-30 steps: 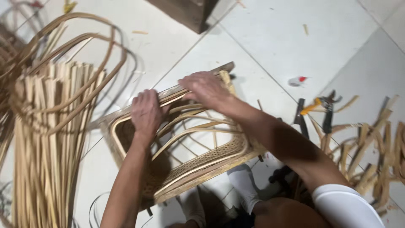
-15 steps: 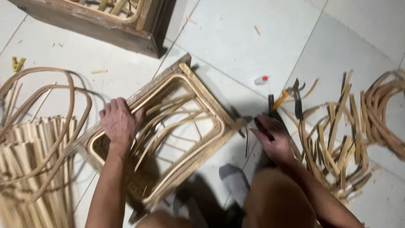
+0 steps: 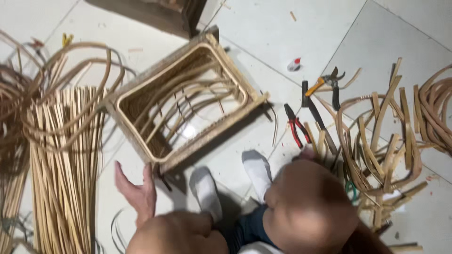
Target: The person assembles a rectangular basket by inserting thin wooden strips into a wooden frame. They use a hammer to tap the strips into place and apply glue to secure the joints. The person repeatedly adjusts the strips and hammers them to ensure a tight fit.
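Observation:
A half-woven rectangular rattan basket point(image 3: 183, 101) lies on the tiled floor, its opening facing up, with loose curved canes inside. My left hand point(image 3: 136, 190) rests flat on the floor just below the basket's near corner, fingers spread and holding nothing. Only a fingertip of my right hand point(image 3: 308, 152) shows, past my bent knee point(image 3: 310, 207), close to the red-handled pliers point(image 3: 296, 126). Whether it grips anything is hidden. My feet in white socks point(image 3: 256, 169) sit just below the basket.
A dark-handled tool point(image 3: 315, 110) and orange-handled shears point(image 3: 327, 83) lie to the right. Curved rattan offcuts point(image 3: 381, 136) are piled further right. A bundle of straight strips point(image 3: 66, 164) and cane loops lie left. A wooden crate point(image 3: 155, 14) stands at the top.
My left hand has let go of the basket rim and dropped to the floor. My right hand, which reached toward the tools, is now mostly hidden behind my knee.

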